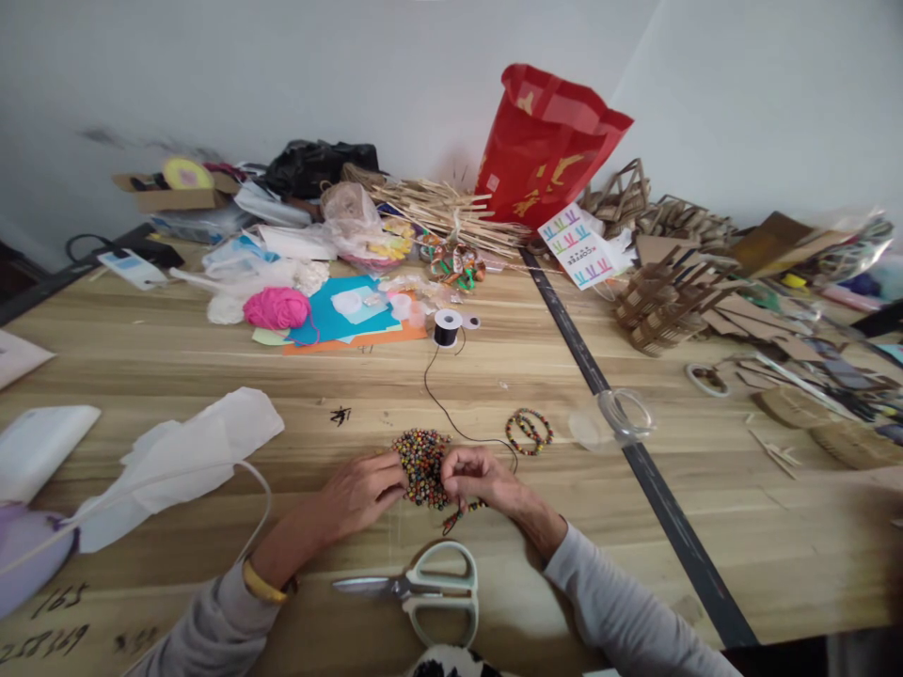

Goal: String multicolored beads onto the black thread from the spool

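A heap of small multicoloured beads lies on the wooden table between my hands. My left hand rests at the heap's left edge, fingers curled together with the tips among the beads; what they pinch, if anything, is too small to see. On the right side, my right hand is closed in a pinch on a thin black cord. That cord runs back to a white spool wound with black. A short beaded strand hangs below the right hand. Scissors with pale handles lie nearer me.
A coiled bead bracelet lies right of the heap, near clear plastic rings. White sheeting spreads at left. Behind are pink yarn, blue paper, a red bag and woven baskets.
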Available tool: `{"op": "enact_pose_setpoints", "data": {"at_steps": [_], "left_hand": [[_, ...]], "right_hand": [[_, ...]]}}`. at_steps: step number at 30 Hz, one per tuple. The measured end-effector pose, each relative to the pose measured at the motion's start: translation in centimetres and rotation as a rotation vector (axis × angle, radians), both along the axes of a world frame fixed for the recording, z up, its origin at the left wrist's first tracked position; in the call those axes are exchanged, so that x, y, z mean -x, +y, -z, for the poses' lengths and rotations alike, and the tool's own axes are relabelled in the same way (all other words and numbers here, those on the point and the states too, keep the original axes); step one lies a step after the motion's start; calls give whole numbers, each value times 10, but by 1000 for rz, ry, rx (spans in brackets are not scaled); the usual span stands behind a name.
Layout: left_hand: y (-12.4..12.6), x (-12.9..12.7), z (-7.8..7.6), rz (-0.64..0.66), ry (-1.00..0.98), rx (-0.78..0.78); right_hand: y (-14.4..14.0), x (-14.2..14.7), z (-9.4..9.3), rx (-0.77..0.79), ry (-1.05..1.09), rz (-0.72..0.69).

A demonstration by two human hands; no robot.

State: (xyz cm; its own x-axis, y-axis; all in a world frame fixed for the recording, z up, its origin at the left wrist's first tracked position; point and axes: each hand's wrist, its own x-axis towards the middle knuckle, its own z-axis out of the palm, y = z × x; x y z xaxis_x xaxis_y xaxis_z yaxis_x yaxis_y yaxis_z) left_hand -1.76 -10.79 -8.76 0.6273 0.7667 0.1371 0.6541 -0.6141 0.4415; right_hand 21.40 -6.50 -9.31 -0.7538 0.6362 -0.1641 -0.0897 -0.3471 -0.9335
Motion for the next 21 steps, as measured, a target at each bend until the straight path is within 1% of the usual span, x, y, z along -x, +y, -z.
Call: {"op": "enact_pose_setpoints", "data": {"at_steps": [5,9,11,16,18,21], "left_hand": [[1,0,0,-13,-105,3],[2,-1,-4,-51,-232,61],[1,-2,-5,-94,-292,119],[0,-8,-8,-228,-422,328],[1,-11,-7,-257,-474,411],[1,-12,-5,-276,-576,538]], "right_hand": [[0,0,1,-5,-14,-5],[0,-1,3,-18,-22,-1],[-1,-1,5,-29,-28,2],[-6,1,7,-76,-65,32],[-11,5,5,-122,-76,71],[-19,11,1,-245,-89,139]]}}
